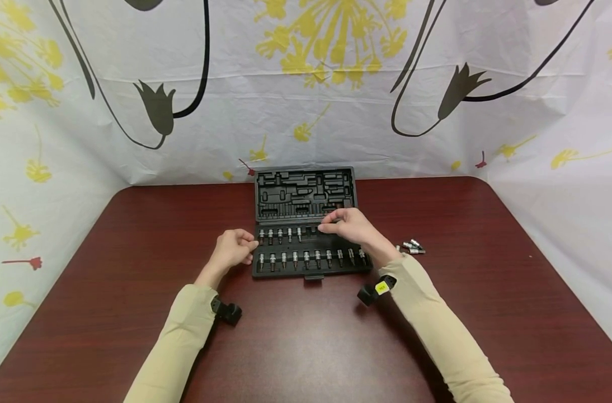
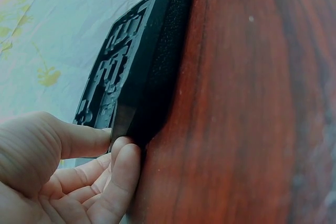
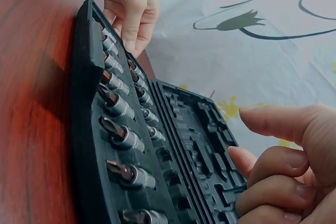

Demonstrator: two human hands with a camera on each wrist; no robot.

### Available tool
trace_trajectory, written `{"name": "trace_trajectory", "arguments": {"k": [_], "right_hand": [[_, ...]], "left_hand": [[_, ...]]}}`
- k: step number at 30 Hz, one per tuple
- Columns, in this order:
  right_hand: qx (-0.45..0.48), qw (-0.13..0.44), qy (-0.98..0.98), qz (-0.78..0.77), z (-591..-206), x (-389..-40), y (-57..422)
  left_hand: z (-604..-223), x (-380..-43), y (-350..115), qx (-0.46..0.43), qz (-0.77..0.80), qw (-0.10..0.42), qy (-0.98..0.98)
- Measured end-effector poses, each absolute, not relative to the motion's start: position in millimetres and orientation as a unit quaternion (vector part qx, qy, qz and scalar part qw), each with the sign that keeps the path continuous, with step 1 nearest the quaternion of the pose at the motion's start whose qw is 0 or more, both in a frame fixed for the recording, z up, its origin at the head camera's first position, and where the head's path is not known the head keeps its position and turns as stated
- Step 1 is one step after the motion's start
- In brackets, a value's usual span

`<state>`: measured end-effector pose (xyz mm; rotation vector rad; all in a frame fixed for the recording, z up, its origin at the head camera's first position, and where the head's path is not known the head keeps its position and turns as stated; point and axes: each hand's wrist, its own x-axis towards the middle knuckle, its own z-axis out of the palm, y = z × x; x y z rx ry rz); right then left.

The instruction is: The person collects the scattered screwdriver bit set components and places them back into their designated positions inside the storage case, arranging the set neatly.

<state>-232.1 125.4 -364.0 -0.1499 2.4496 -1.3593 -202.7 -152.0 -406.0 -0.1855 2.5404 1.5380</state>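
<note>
A black bit socket case (image 1: 331, 242) lies unfolded on the table, its molded lid (image 1: 306, 193) leaning back at the far side. Silver bit sockets (image 3: 126, 136) fill the front row; the back row holds several bit sockets (image 1: 280, 235) on its left, with bare slots (image 3: 170, 177) to their right. At the case's left edge, my left hand (image 1: 230, 249) pinches the rim between thumb and fingers. My right hand (image 1: 350, 225) hovers over the right part of the back row. Nothing shows between its parted thumb (image 3: 262, 119) and index finger, and its other fingers bend loosely.
A few loose bit sockets (image 1: 414, 246) lie on the dark red table (image 1: 306, 341) to the right of the case, partly behind my right forearm. A white patterned cloth (image 1: 346, 123) hangs behind the table's far edge. Both wrists carry small black cameras.
</note>
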Motion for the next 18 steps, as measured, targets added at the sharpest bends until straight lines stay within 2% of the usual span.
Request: {"name": "trace_trajectory", "arguments": {"k": [18], "right_hand": [[-0.073,0.153,0.869,-0.464,-360.3,-215.5,153.0]], "left_hand": [[-406.8,-203.1,-153.4,-0.057,0.512,0.085,0.853]]}}
